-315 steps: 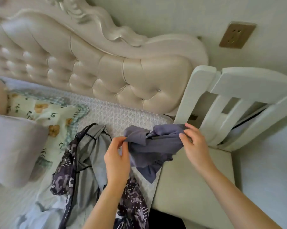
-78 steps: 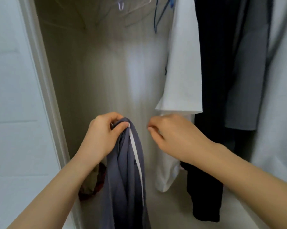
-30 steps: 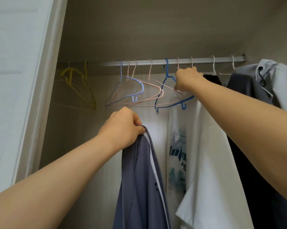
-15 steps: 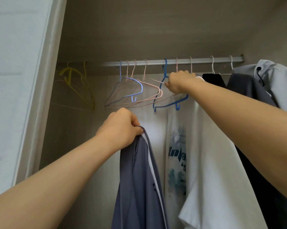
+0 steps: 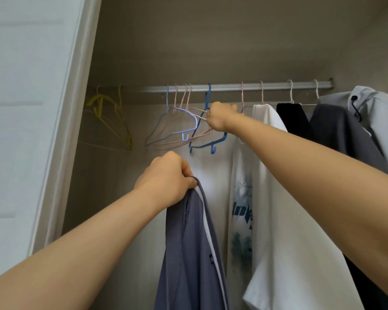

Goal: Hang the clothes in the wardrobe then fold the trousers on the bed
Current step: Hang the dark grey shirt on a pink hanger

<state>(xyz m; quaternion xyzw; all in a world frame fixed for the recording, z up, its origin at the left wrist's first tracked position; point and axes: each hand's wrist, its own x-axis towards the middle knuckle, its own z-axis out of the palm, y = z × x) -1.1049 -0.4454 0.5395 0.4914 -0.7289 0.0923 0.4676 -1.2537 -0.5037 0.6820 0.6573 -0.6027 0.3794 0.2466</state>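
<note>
At 6 o'clock, your left hand (image 5: 166, 177) clutches a grey shirt (image 5: 188, 253). At 12 o'clock, your right hand (image 5: 222, 117) has its grip curled round a pink hanger (image 5: 199, 114).

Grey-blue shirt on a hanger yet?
No: the left hand grips the bunched grey-blue fabric shirt below the metal rail; the right hand grips a bare pink wire hanger.

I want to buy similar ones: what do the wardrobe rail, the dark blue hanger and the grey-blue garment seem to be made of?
Silver ribbed wardrobe rail: looks like brushed metal, perhaps aluminium, by its dull sheen and grooves.
Dark blue hanger: thin, smooth, evenly coloured, so probably plastic or plastic-coated wire.
Grey-blue garment with white piping: soft matte woven cloth, draping limply.
</note>
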